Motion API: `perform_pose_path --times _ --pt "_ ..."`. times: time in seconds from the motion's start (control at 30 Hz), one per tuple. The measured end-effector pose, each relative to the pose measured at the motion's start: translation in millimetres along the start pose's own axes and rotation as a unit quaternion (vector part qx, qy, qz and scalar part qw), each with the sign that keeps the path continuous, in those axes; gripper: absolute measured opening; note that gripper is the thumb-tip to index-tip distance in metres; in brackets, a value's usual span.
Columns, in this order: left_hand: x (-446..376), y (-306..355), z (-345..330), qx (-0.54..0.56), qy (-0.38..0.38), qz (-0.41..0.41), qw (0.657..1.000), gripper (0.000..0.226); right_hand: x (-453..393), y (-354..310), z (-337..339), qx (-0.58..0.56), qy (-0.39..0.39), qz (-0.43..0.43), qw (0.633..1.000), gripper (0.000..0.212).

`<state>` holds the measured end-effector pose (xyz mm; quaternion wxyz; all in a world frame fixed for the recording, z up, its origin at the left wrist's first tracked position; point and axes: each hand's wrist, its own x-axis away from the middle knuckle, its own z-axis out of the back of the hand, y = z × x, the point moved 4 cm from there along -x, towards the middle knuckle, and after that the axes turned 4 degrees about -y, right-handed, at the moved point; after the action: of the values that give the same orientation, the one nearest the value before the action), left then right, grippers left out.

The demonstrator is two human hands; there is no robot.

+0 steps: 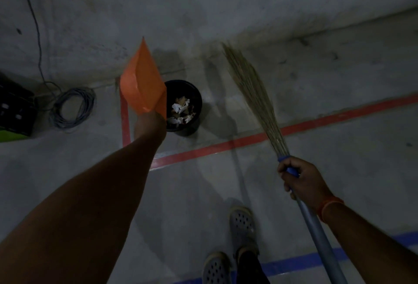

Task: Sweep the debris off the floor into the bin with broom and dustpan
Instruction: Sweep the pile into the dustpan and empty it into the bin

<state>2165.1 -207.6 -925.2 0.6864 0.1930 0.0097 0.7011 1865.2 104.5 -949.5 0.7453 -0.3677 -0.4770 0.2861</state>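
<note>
Both forearms were seen closest to the lens, with a pair of grey clogs planted on the concrete floor just below them. At the end of the left arm, the left hand was stretched out toward the bin, and an orange dustpan was held up at it, tipped steeply with its far end pointing upward, right at the left edge of the black bin. How the fingers were wrapped couldn't be made out (the hand was mostly hidden behind the wrist and the pan), but the pan was clearly being carried by it. The right hand was curled tightly around the blue collar of the broom, whose straw head was lifted off toward the wall and not working the floor.

Crumpled white and brownish scraps were seen lying inside the bin, and nothing was spotted left in the pan. No loose debris could be picked out on the floor around the red line, though the lighting was pretty dim, so small bits might've been missed. Judged from that, the job looked basically finished: the load dumped, with maybe only a final check of the floor and the tools to be put down. A coil of cable was lying off to the left.
</note>
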Motion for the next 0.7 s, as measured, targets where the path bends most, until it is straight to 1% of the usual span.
perform_pose_path --times 0.07,0.17,0.23,0.27,0.33,0.4,0.43,0.5,0.63,0.7 --pt "10.2 1.2 3.0 -0.018 -0.006 -0.014 1.0 0.023 12.8 1.0 1.8 -0.005 0.012 0.013 1.0 0.02" --pt "52.0 12.4 11.9 -0.016 0.0 -0.082 0.997 0.02 40.8 4.5 5.2 -0.028 0.028 0.028 0.999 0.02" --pt "88.3 10.6 9.0 0.063 -0.013 -0.127 0.99 0.023 65.2 9.5 8.2 -0.036 0.036 0.036 0.998 0.021" --pt "108.0 6.4 4.1 0.119 -0.031 -0.127 0.984 0.024 79.3 14.0 10.0 -0.04 0.04 0.037 0.998 0.021" --pt "155.8 -6.9 -13.1 0.221 -0.08 -0.098 0.967 0.02 110.0 29.1 13.5 -0.044 0.046 0.035 0.997 0.021" --pt "212.6 -18.2 -37.3 0.316 -0.165 -0.074 0.931 0.025 145.2 52.0 17.5 -0.038 0.05 0.024 0.998 0.025" --pt "243.1 -24.3 -50.1 0.339 -0.212 -0.071 0.914 0.026 164.0 67.3 20.6 -0.031 0.052 0.017 0.998 0.026" --pt "300.0 -39.7 -75.8 0.336 -0.277 -0.075 0.897 0.027 202.6 100.6 28.6 -0.021 0.056 0.008 0.998 0.026" --pt "405.0 -69.1 -117.3 0.308 -0.358 -0.083 0.878 0.037 275.8 168.8 50.4 0.004 0.069 0.001 0.998 0.025" --pt "472.9 -78.6 -135.2 0.284 -0.389 -0.08 0.873 0.035 326.9 210.3 61.5 0.015 0.07 -0.015 0.997 0.022"
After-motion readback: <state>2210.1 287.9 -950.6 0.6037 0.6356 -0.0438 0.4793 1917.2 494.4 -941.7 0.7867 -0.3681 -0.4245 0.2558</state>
